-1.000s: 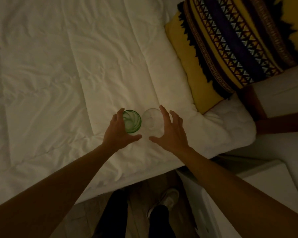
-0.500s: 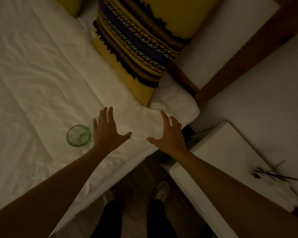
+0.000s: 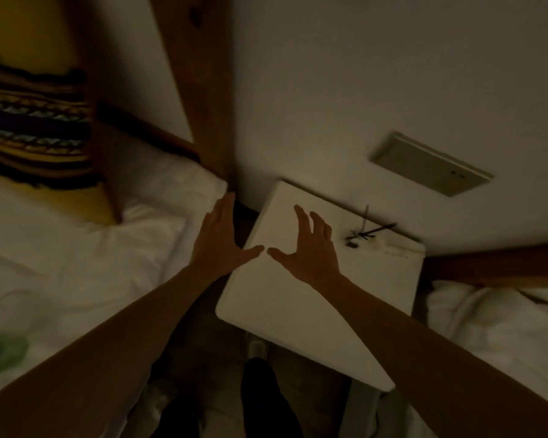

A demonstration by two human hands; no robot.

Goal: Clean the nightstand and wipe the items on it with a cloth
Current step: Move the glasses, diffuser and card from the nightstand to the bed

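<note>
Both hands empty, fingers spread — left hand (image 3: 217, 245), right hand (image 3: 307, 248) over the nightstand (image 3: 279, 298) — we're probably after the dark sticks (image 3: 369, 233) at 2 o'clock.

Nightstand (image 3: 298, 298) w/ dark sticks (image 3: 369, 233)

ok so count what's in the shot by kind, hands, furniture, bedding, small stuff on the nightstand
Hands: 2, left hand and right hand, both open and empty
Nightstand: 1
Patterned pillow: 1
White bedding: 1
Dark sticks cluster: 1, too blurred to count singly
Blurred green object: 1
Total: 7
</note>
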